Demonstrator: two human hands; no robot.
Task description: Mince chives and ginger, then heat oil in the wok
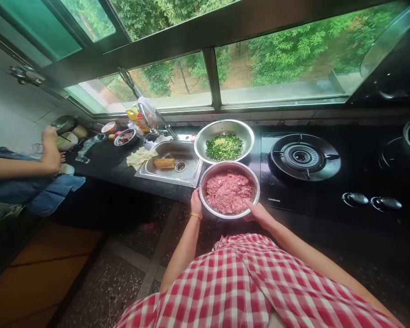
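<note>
My left hand grips the left side of a metal bowl. On the bowl's right side is my right hand, its thumb over the rim. Pink minced meat is heaped inside this bowl. Just behind it, a wider metal bowl stands on the counter between sink and stove. That one holds chopped green herbs with pale yellowish bits. The fingers under the meat bowl are hidden by it.
To the left, a steel sink contains a brown loofah-like block, with a pale cloth over its edge. A gas burner lies to the right. At far left, another person's arm reaches over the counter near a small bowl.
</note>
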